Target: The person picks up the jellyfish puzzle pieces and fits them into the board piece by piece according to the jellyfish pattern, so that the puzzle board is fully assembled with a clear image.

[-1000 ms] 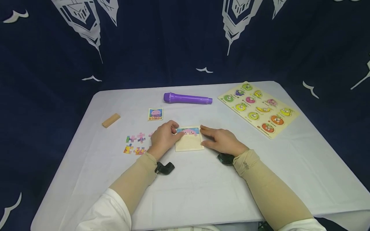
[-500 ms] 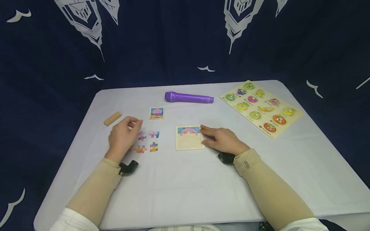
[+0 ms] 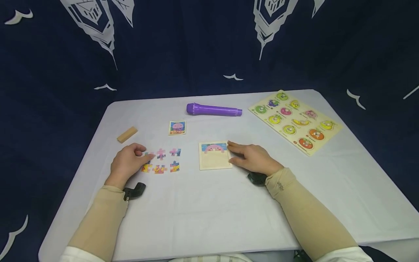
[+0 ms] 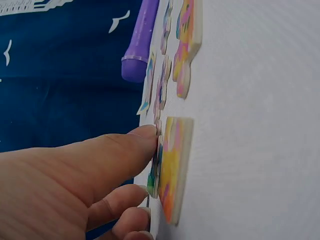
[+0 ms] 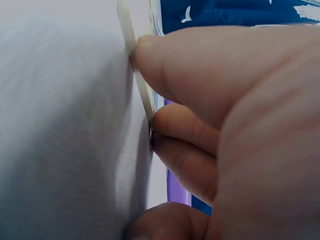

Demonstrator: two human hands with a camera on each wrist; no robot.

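My left hand [image 3: 126, 163] is at the left end of two short rows of jigsaw pieces. Its thumb and fingers pinch the edges of the back-left puzzle piece [image 4: 153, 186], which is mostly hidden in the head view. Just in front of that lies a yellow puzzle piece [image 4: 175, 167]. A pink puzzle piece [image 3: 161, 154] and a pink-and-blue one [image 3: 175, 152] lie to the right. At the table's middle is a pale puzzle board [image 3: 215, 163], with a pink-and-blue strip of picture along its top. My right hand [image 3: 253, 159] touches the board's right edge with extended fingers and thumb.
Behind the pieces lies a small picture card [image 3: 177, 128]. A wooden block [image 3: 127, 134] is at the left, a purple toy microphone [image 3: 214, 110] at the back. The fruit picture board [image 3: 296, 123] lies back right on the white tablecloth [image 3: 203, 214].
My left hand has left the puzzle board and moved left to the loose pieces, where it now pinches one. My right hand has stayed at the board's edge.
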